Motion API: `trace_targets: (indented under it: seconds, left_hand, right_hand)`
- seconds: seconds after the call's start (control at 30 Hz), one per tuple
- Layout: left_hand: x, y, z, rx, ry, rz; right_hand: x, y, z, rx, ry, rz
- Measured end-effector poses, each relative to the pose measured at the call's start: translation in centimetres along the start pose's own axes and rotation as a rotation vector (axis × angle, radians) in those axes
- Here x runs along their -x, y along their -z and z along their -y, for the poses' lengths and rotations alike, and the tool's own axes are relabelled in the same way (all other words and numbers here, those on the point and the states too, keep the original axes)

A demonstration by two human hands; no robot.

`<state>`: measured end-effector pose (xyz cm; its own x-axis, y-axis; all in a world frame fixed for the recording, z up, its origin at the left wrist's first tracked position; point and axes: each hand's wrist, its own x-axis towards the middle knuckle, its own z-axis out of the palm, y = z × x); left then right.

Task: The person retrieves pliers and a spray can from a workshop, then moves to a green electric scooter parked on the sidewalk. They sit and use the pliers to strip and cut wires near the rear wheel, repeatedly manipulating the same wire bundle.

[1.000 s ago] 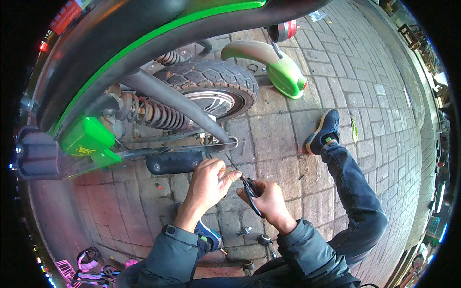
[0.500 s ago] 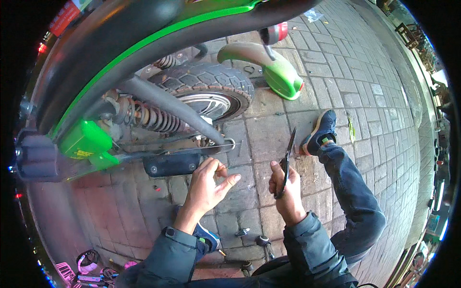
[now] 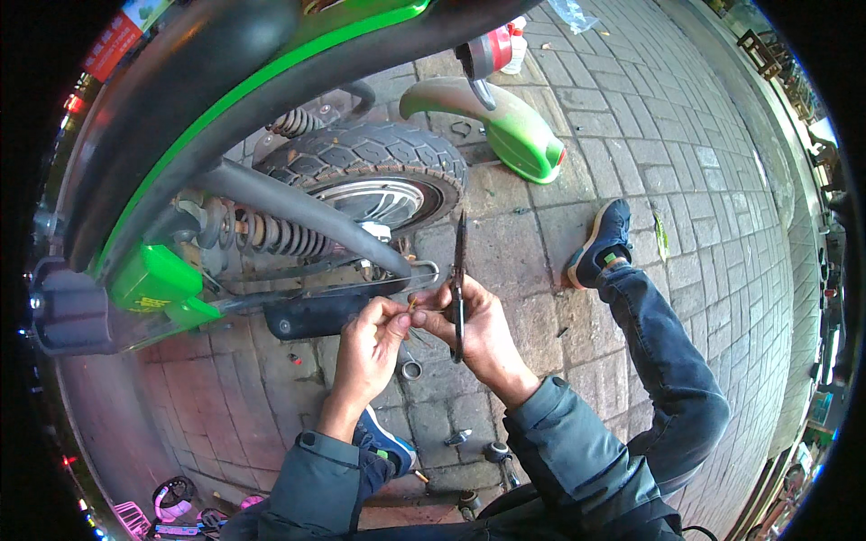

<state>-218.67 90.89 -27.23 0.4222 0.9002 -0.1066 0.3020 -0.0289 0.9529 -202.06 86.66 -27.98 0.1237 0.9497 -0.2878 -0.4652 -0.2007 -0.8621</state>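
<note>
My left hand [image 3: 368, 347] is closed in a pinch on a thin yellowish wire [image 3: 413, 307]. Its tip meets the fingertips of my right hand [image 3: 478, 334], which touch the same wire. Black-handled scissors [image 3: 459, 279] stay gripped in my right hand, their blades pointing away from me and off the wire. Just beyond both hands lies the scooter's swingarm end with a metal loop [image 3: 433, 270]. The rear wheel [image 3: 388, 176] lies on its side past it. Fingers partly cover the wire, so its full run is hidden.
The green and black scooter body [image 3: 216, 108] fills the upper left, with a coil spring [image 3: 271, 233] below it. A green fender [image 3: 523, 149] and a white bottle [image 3: 516, 50] are farther off. A metal ring [image 3: 411, 370] and a socket tool [image 3: 495, 453] rest on the paving.
My right hand has moved left with the scissors to meet my left hand. The scissors now stand more upright. Both hands' fingertips have come together on the wire.
</note>
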Motion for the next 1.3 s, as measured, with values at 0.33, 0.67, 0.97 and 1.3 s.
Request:
trace_targets:
  seconds: [0.33, 0.67, 0.97, 1.3]
  left_hand:
    - [-0.1, 0.7, 0.4, 0.096, 0.051, 0.062]
    - [0.0, 0.0, 0.8, 0.35, 0.084, -0.035]
    - [0.1, 0.0, 0.5, 0.439, 0.098, -0.024]
    - [-0.1, 0.3, 0.5, 0.497, 0.245, 0.04]
  right_hand:
    - [-0.8, -0.4, -0.3, -0.008, 0.016, 0.025]
    - [-0.3, -1.4, -1.2, -0.163, 0.061, -0.095]
    - [1.4, -0.3, -2.2, 0.108, -0.171, -0.357]
    - [5.2, 0.5, 1.7, 1.123, -0.053, -0.093]
